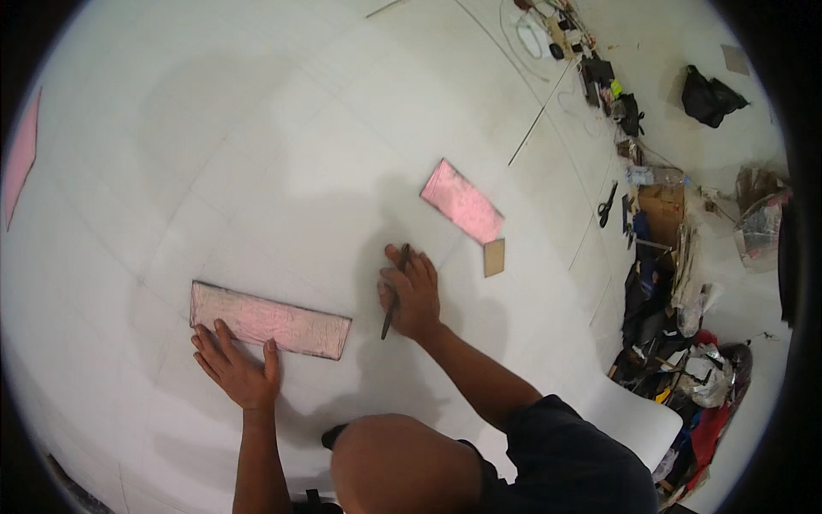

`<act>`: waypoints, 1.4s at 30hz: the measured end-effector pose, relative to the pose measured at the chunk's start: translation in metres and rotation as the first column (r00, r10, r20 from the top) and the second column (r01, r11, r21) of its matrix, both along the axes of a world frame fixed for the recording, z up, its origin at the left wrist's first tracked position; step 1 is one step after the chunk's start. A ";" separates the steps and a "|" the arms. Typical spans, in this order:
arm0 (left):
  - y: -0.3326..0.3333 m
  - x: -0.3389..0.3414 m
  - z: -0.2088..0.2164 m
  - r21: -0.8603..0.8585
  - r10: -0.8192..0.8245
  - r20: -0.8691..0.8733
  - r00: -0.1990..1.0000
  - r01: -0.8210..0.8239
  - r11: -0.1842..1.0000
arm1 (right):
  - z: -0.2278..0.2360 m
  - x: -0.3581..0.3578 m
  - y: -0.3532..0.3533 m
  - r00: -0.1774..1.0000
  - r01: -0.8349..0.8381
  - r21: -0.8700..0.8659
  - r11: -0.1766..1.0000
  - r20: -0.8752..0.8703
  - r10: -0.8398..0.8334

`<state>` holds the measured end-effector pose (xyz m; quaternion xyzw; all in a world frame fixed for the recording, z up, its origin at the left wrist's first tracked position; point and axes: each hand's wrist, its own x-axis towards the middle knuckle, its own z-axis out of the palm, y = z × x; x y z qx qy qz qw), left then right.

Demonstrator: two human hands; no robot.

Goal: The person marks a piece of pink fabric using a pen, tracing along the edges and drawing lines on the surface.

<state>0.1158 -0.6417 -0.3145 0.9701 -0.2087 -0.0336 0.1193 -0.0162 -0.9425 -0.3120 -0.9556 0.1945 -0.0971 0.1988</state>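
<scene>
My left hand (233,370) is open, with its fingers spread along the near edge of a long pink rectangular piece (270,320). The piece lies flat on the white floor, has a wrinkled surface and is dark along its edges. To its right, just above the floor or resting on it, my right hand (416,295) is closed on a slim dark pen-like tool (388,319). One end of the tool points down toward me; I cannot tell its exact kind. Farther off lies a smaller pink rectangular piece (463,202), with a small tan piece (494,258) at its near corner.
A pink sheet (23,158) shows at the far left. Along the right lie black scissors (607,206), a cardboard box (663,212), a clear bottle (655,176) and heaped clutter. A black bag (711,97) sits beyond. A white curved seat (644,418) stands near my right arm.
</scene>
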 end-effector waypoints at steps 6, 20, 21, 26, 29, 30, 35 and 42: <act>-0.002 0.000 0.001 0.016 -0.002 0.018 1.000 0.001 1.000 | 0.003 0.001 0.003 0.999 0.016 -0.003 1.000 -0.047 -0.016; 0.001 0.002 -0.005 -0.044 0.024 0.035 0.999 -0.022 0.999 | 0.004 0.009 0.005 1.000 -0.019 -0.063 0.998 -0.020 0.018; 0.000 0.002 -0.003 -0.051 0.031 0.012 0.999 -0.031 0.998 | 0.005 0.009 0.004 0.999 -0.027 -0.075 0.997 -0.026 0.025; -0.005 -0.003 -0.005 -0.136 0.034 0.039 0.999 -0.028 0.990 | 0.009 0.001 -0.002 0.996 -0.075 -0.048 0.996 0.037 0.077; -0.009 -0.001 0.004 -0.134 0.064 -0.019 0.998 -0.066 0.989 | 0.039 0.007 -0.011 0.995 -0.084 0.143 0.986 -0.033 0.090; -0.008 -0.001 0.005 -0.140 0.062 -0.017 0.998 -0.064 0.988 | 0.047 0.006 -0.012 0.997 -0.042 0.252 0.967 -0.045 0.055; -0.002 0.002 0.004 -0.153 0.071 0.018 0.997 -0.067 0.986 | 0.121 -0.001 -0.006 0.968 -0.165 0.281 0.945 -0.136 0.209; -0.004 0.001 0.002 -0.190 0.098 0.014 0.995 -0.094 0.977 | 0.146 0.014 -0.089 0.988 -0.009 0.117 0.993 -0.153 0.027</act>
